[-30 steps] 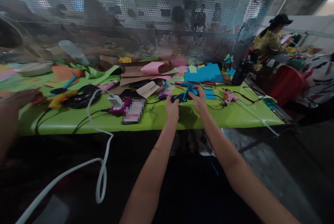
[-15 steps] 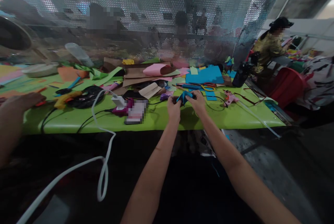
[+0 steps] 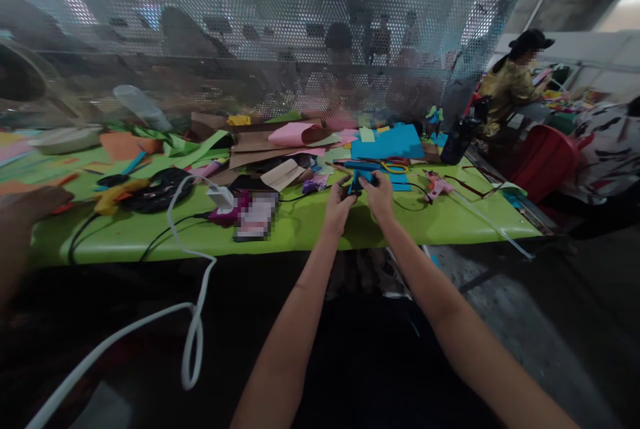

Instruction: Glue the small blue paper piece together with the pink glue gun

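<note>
Over the front part of the green-covered table, both hands are close together around a small folded blue piece (image 3: pixel 359 180), which looks like paper or foam sheet. My right hand (image 3: pixel 380 197) pinches it from the right. My left hand (image 3: pixel 340 208) has its fingers curled at the left side of the piece, with thumb and fingers somewhat parted around it; the exact contact is partly hidden. Just behind the hands lie blue-handled pliers (image 3: pixel 365 165) and yellow-and-red-handled scissors (image 3: pixel 395 166). A small purple piece (image 3: pixel 315 183) rests left of my left hand.
Left of the hands are a phone (image 3: pixel 255 214), a purple power strip (image 3: pixel 231 210) with a white cable (image 3: pixel 203 296), and a yellow glue gun (image 3: pixel 117 197). Another person's hand (image 3: pixel 37 206) is at far left. Blue sheets (image 3: pixel 387 142), a dark bottle (image 3: pixel 457 139) and a perforated metal screen (image 3: pixel 280 36) stand behind.
The blue piece has turned in my hands and shows more upright. My left fingers have spread a little from it. The view has shifted slightly.
</note>
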{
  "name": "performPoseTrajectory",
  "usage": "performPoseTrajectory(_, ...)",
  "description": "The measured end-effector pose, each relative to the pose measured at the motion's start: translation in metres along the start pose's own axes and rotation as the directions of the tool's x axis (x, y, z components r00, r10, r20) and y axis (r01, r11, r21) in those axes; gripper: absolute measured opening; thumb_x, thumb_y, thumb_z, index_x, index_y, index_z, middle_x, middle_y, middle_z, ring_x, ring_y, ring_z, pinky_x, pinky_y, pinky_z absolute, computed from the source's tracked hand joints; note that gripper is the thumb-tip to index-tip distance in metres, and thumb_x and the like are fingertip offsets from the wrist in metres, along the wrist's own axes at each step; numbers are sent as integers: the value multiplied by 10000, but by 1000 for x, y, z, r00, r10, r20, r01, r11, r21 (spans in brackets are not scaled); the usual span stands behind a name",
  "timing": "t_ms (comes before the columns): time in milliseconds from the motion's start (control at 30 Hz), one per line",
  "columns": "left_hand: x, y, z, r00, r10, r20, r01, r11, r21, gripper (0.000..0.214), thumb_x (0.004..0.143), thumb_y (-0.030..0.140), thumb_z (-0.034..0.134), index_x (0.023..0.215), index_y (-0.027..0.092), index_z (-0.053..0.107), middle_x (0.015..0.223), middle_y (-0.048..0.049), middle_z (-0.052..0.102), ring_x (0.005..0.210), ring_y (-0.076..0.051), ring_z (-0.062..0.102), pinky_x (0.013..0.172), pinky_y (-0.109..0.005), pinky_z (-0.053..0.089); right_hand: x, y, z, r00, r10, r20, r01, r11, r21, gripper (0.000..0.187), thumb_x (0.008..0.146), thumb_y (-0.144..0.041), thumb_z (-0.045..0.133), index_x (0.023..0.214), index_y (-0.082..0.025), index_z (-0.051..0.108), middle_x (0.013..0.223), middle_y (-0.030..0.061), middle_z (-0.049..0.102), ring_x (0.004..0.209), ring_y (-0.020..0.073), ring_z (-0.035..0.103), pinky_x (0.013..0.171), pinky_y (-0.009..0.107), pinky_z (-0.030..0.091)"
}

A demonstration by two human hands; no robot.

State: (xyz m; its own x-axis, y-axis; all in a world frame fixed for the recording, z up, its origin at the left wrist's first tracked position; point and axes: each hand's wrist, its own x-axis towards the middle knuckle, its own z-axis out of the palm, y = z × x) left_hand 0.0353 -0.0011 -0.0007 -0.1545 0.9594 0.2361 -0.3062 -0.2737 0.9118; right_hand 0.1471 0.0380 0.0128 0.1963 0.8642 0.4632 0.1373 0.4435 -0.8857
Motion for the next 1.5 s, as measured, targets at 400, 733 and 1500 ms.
performPoseTrajectory(400, 3, -6, -1, 995, 14, -97, 2, 987, 163, 242, 856, 431, 686, 836, 196, 634, 656, 17, 592, 539, -97, 523, 521, -212, 449, -7, -16, 0, 984, -87, 152, 77, 994, 73, 186, 777, -422, 677, 785, -236, 681, 972, 68, 720, 969, 241, 638, 948, 394, 490)
performPoseTrajectory(733, 3, -2, -1, 990, 38, -135, -27, 996, 80, 306, 842, 473, 719, 779, 189, 624, 694, 2, 579, 601, -106, 517, 540, -223, 442, -5, -9, 0, 977, -103, 185, 102, 995, 16, 187, 760, -412, 707, 732, -227, 693, 1086, 96, 724, 1049, 253, 653, 1003, 412, 482)
performPoseTrajectory(1500, -3, 3, -2, 989, 122, -80, -96, 957, 274, 111, 821, 165, 684, 867, 211, 593, 746, 21, 607, 617, -102, 542, 560, -213, 410, 0, -12, -4, 939, 140, 313, -223, 943, 247, 368, 647, -531, 796, 749, -208, 652, 701, -19, 608, 657, 128, 516, 626, 271, 435)
